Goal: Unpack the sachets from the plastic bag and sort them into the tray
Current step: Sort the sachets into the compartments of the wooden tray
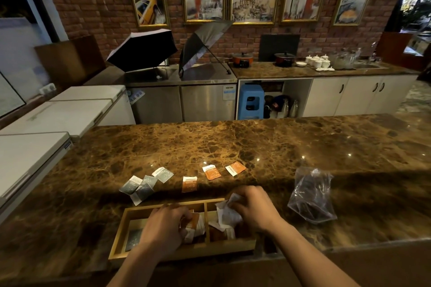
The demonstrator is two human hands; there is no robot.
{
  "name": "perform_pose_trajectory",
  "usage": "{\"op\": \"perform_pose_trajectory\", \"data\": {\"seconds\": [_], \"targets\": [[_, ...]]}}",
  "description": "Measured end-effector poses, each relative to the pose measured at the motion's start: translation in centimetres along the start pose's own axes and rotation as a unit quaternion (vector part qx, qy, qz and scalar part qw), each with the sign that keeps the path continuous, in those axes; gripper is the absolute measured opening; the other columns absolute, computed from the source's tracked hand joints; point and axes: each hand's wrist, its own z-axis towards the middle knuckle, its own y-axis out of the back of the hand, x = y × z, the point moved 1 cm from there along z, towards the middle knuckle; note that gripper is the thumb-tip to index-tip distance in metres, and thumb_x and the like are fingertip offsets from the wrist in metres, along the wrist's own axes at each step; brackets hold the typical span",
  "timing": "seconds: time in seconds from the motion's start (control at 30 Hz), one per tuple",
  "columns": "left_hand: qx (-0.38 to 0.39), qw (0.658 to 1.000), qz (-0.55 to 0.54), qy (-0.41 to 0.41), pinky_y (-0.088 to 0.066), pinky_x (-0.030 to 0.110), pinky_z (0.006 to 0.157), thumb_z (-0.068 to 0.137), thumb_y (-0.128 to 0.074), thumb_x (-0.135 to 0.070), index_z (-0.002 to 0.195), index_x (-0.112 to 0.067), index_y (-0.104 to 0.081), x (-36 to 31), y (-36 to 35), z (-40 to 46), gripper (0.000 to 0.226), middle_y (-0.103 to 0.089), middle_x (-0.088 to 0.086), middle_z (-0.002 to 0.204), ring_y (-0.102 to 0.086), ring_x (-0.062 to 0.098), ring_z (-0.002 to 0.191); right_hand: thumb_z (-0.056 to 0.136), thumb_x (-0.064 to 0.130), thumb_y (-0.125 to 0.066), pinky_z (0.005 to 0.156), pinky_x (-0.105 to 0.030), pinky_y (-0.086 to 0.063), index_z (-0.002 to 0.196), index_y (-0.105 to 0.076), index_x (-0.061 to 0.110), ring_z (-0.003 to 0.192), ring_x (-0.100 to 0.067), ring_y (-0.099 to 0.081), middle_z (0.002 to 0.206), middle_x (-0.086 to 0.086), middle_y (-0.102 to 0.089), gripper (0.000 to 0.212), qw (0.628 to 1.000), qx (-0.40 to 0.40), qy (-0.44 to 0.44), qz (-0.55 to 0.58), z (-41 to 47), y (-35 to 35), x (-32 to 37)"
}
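Wooden tray [117, 235] at near counter edge, long axis left-right, three compartments; grey sachet [133, 239] flat in left one

Left hand [163, 225] over middle compartment, fingers curled shut on orange sachets [194, 223]

Right hand [250, 207] over right compartment, fingers pinching white sachets [227, 213], held roughly upright

Loose grey sachets [145, 183] and orange sachets on marble counter [210, 147] behind tray

Plastic bag [312, 196] crumpled, right of tray, apart from it

Three orange sachets [211, 176]; one tray [121, 230]; one plastic bag [312, 196].

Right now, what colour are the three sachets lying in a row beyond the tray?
Orange with white tops, clearest in the head view.
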Motion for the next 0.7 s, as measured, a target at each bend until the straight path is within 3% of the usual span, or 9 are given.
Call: {"op": "perform_pose_trajectory", "data": {"seconds": [0.1, 0.2, 0.3, 0.4, 0.53, 0.7], "targets": [[-0.002, 1.000, 0.003, -0.001, -0.042, 0.030, 0.099, 0.087, -0.069, -0.034, 0.122, -0.044, -0.057, 0.0, -0.1, 0.0, 0.038, -0.058, -0.013, 0.134, -0.050, 0.014, 0.121, 0.093, 0.025, -0.070, 0.093, -0.030, -0.056, 0.103, -0.074, 0.038, 0.110, -0.005, -0.065, 0.114, 0.015, -0.072, 0.017, 0.999, -0.026, 0.017, -0.028, -0.1, 0.1, 0.6], [-0.002, 1.000, 0.002, 0.004, -0.042, 0.031, 0.100, 0.087, -0.070, -0.036, 0.123, -0.045, -0.055, 0.1, -0.3, -0.1, 0.040, -0.056, -0.012, 0.136, -0.049, 0.015, 0.123, 0.094, 0.021, -0.071, 0.088, -0.019, -0.051, 0.111, -0.074, 0.034, 0.115, -0.007, -0.064, 0.123, 0.011, -0.070, 0.022, 0.994, 0.067, 0.028, -0.082, -0.7, -0.4, 0.8], [0.001, 1.000, -0.004, 0.005, -0.044, 0.032, 0.100, 0.086, -0.071, -0.036, 0.123, -0.045, -0.056, 0.3, -0.2, -0.1, 0.041, -0.056, -0.014, 0.136, -0.048, 0.015, 0.124, 0.092, 0.020, -0.074, 0.094, -0.022, -0.055, 0.108, -0.078, 0.032, 0.119, -0.005, -0.061, 0.125, 0.013, -0.070, 0.020, 0.988, 0.132, 0.028, -0.080, -1.1, -0.8, 0.2], [0.005, 1.000, -0.005, 0.003, -0.044, 0.032, 0.101, 0.085, -0.071, -0.036, 0.123, -0.046, -0.056, 0.3, -0.3, -0.1, 0.042, -0.055, -0.015, 0.137, -0.048, 0.015, 0.125, 0.086, 0.015, -0.079, 0.092, -0.024, -0.059, 0.102, -0.077, 0.036, 0.117, -0.008, -0.063, 0.126, 0.012, -0.066, 0.026, 0.985, 0.149, -0.002, -0.084, -0.9, -0.8, -0.6], [0.005, 1.000, -0.004, 0.006, -0.043, 0.033, 0.100, 0.085, -0.071, -0.036, 0.124, -0.045, -0.056, 0.3, -0.3, 0.1, 0.042, -0.055, -0.014, 0.138, -0.048, 0.016, 0.125, 0.084, 0.012, -0.080, 0.090, -0.025, -0.060, 0.108, -0.075, 0.027, 0.115, -0.013, -0.063, 0.125, 0.007, -0.062, 0.029, 0.982, 0.161, -0.025, -0.092, -0.5, -0.8, -1.2], [0.004, 1.000, -0.007, 0.003, -0.043, 0.033, 0.101, 0.086, -0.071, -0.035, 0.123, -0.045, -0.056, 0.5, -0.3, 0.1, 0.041, -0.055, -0.014, 0.136, -0.048, 0.016, 0.125, 0.087, 0.020, -0.078, 0.079, -0.014, -0.052, 0.089, -0.071, 0.041, 0.113, -0.008, -0.060, 0.125, 0.010, -0.064, 0.022, 0.986, 0.157, -0.003, -0.059, -0.7, -0.1, -0.8]]}}
